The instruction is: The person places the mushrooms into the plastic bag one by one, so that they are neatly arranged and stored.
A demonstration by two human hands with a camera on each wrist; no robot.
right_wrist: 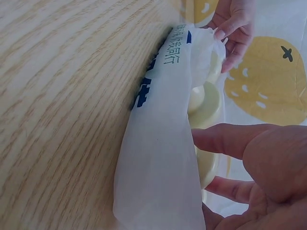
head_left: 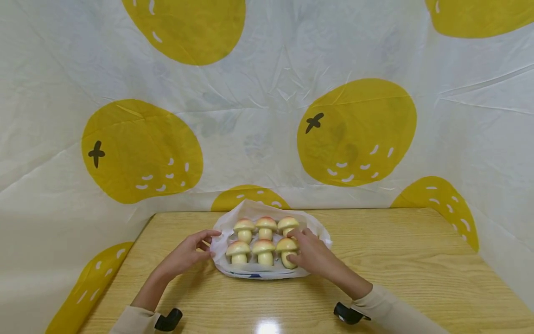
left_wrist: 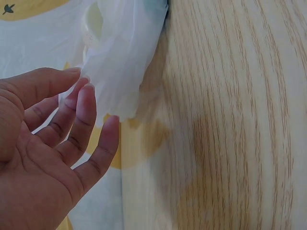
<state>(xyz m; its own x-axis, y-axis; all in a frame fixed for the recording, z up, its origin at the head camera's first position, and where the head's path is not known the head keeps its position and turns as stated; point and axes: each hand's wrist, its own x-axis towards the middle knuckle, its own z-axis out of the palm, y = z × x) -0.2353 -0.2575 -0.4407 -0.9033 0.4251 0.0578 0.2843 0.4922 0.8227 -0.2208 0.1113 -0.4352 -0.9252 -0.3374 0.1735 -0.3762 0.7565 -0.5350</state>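
A white plastic bag (head_left: 288, 274) lies spread on the table, with several yellow-green toy mushrooms (head_left: 264, 248) in two rows inside its mouth. Their caps blush red on top. At the bag's left edge, my left hand (head_left: 192, 253) pinches the thin plastic (left_wrist: 112, 81) lightly between thumb and fingertips, the other fingers loosely bent. My right hand (head_left: 313, 254) reaches over the right side and grips the front-right mushroom (head_left: 286, 246), thumb by its stem and fingers over its cap. In the right wrist view, the bag's side partly hides that mushroom (right_wrist: 206, 165).
The wood-grain table (head_left: 396, 260) extends on both sides of the bag. Behind it hangs a white cloth (head_left: 250, 148) printed with large yellow fruit. Dark printed lettering (right_wrist: 175, 48) shows on the bag's front side.
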